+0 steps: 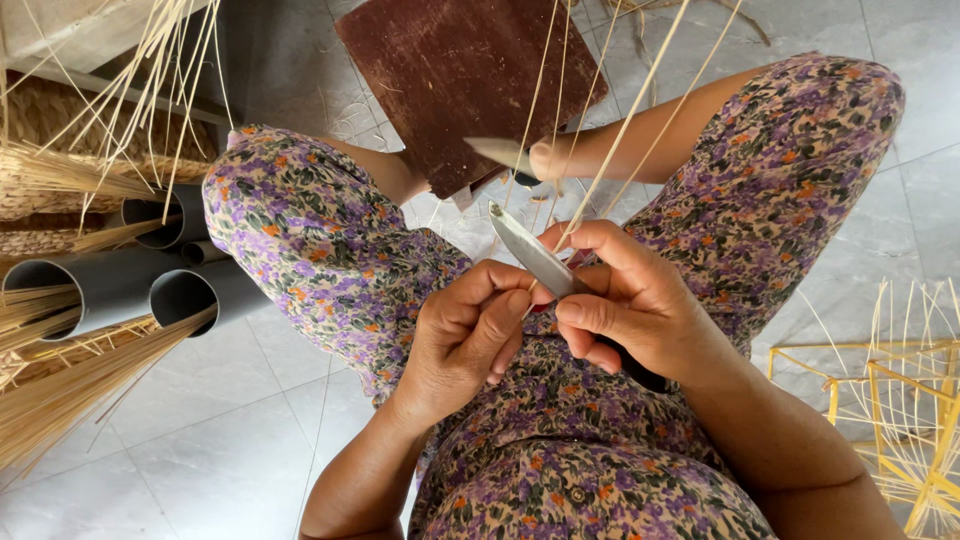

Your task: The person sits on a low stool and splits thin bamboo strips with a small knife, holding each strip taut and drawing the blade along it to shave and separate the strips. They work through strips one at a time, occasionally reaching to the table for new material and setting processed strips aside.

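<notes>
Setting: a seated person in a purple-and-orange floral dress (pixel 330 250), knees apart, seen from above over a pale tiled floor (pixel 230 450).
Right hand: the right hand (pixel 630 300) is closed around a knife (pixel 535 258) — its dark handle runs down through the palm and its grey blade points up and to the left, between the knees.
Left hand: the left hand (pixel 465 335) is curled shut just beside the right, thumb and forefinger pinched together at the base of the blade; what it pinches is too thin to make out.
Strips: several thin pale cane strips (pixel 625 120) rise from the right hand's fingers toward the top of the frame, crossing the blade's edge.
Board: a dark red-brown board (pixel 460 80) lies on the floor beyond the knees — a foot rests at its near edge.
Left side: grey plastic pipes (pixel 110 285) lie stacked, bundles of straw-coloured cane (pixel 60 400) sticking out of them.
Right side: a yellow cane frame (pixel 900 400) stands on the floor.
</notes>
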Demonstrator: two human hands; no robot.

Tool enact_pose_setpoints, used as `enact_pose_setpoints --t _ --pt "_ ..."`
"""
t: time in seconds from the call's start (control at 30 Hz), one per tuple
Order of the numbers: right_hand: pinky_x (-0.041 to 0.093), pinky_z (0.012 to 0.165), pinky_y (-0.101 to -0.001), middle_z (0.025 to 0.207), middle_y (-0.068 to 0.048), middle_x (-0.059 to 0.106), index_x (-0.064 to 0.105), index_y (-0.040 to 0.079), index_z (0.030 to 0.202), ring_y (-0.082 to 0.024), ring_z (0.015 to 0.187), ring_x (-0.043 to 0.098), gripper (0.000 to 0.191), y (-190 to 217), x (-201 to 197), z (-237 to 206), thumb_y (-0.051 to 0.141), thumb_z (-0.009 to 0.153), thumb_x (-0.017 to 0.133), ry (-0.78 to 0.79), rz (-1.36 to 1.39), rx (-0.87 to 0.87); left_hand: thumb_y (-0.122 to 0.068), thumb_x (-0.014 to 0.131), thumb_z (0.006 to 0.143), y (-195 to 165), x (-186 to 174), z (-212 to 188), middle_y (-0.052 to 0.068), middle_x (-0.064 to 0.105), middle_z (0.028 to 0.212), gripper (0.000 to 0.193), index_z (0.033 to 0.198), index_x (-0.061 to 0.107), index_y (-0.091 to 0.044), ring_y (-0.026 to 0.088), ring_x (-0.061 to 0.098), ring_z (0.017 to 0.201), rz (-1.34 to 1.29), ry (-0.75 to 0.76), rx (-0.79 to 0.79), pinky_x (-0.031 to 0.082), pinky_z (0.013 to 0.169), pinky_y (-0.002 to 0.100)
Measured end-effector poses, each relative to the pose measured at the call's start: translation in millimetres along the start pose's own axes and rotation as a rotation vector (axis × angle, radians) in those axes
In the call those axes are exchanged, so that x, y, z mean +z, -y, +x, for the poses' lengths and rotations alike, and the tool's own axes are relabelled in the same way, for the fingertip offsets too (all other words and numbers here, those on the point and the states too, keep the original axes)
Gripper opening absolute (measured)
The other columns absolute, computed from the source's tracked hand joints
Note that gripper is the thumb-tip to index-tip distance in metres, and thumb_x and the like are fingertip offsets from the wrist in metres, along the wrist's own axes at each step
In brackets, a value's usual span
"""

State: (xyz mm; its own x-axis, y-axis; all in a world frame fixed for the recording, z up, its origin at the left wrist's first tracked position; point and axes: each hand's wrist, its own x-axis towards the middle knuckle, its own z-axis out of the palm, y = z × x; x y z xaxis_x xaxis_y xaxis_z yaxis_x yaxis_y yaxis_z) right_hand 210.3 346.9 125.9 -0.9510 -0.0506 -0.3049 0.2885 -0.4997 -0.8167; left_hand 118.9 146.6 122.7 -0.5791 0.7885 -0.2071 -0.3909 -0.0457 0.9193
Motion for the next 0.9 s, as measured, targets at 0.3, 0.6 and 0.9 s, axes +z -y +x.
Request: enact_pose_setpoints --t 0.3,0.6,0.9 --pt "0.041 0.041 -0.0214 0.094 -0.010 0.066 0.044 0.007 0.138 -0.008 0.056 0.053 0.040 -0.6 1.6 0.0 0.004 0.100 0.056 -0.016 0.020 -0.018 -0.009 0.057 0.111 10.1 5.9 -4.3 -0.005 0.059 0.070 0.012 0.120 0.061 -0.001 0.000 0.046 0.059 0.327 -0.108 0.205 0.039 0.056 0.019" --pt "0.040 0.043 -0.0219 0.082 -0.008 0.062 0.047 0.001 0.130 -0.008 0.053 0.050 0.029 2.8 2.1 9.7 0.008 0.103 0.057 -0.009 -0.006 -0.046 -0.008 0.059 0.109 12.5 4.4 -7.5 -0.007 0.050 0.062 0.010 0.116 0.064 -0.004 0.000 0.042 0.056 0.426 -0.129 0.189 0.035 0.053 0.020" --pt "0.037 0.042 -0.0225 0.062 -0.005 0.056 0.049 0.002 0.122 -0.007 0.046 0.046 0.022 2.7 -11.2 21.4 0.012 0.105 0.057 -0.067 -0.114 -0.054 -0.005 0.057 0.108 20.2 -1.9 -15.2 -0.008 0.049 0.062 0.008 0.112 0.064 -0.003 0.000 0.042 0.056 0.413 -0.109 0.141 0.033 0.051 0.020"
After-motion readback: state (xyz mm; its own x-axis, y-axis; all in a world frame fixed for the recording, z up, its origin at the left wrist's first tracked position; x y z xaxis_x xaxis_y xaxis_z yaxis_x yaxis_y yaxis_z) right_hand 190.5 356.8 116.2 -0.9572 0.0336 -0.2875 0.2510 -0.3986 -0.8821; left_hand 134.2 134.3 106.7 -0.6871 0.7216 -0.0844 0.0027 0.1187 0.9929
